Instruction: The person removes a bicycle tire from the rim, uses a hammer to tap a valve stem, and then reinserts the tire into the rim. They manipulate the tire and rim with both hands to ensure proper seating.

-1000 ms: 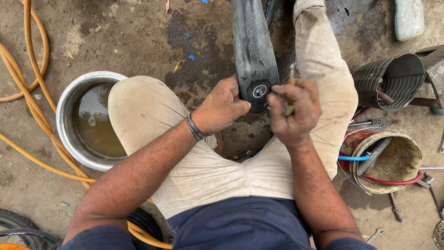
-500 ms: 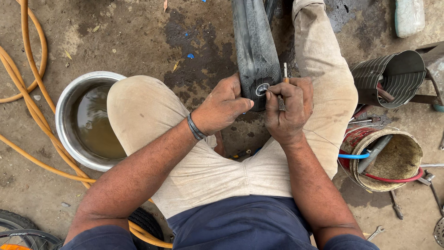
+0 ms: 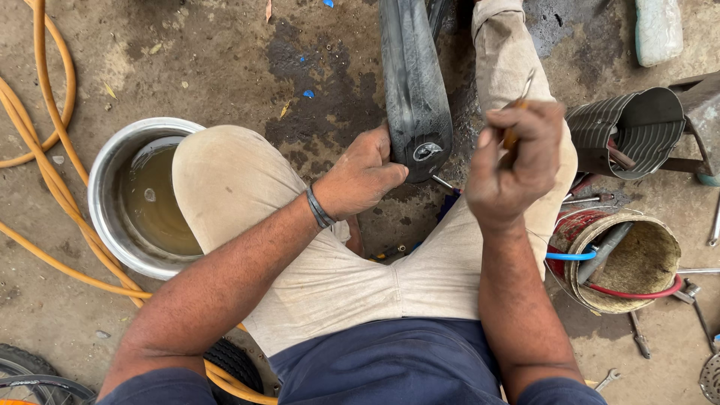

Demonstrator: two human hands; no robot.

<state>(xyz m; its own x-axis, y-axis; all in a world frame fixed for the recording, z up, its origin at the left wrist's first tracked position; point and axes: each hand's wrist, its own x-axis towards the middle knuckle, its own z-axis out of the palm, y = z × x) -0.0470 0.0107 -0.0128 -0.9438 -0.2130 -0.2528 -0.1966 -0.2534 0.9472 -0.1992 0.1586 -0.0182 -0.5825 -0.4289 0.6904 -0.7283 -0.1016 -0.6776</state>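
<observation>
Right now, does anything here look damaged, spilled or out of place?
A dark wet stain spreads across the floor beside the black inner tube. The water in the metal basin is murky brown. Wrenches lie scattered.

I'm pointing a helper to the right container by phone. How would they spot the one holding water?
Start from the person's bent left knee in beige trousers. Tucked partly under it on the concrete floor sits the round shiny steel bowl holding murky brownish water, with the orange hose curving along its outer side. Unlike the rusty red-rimmed tin of tools on the other side, it is silver and holds only liquid.
</observation>
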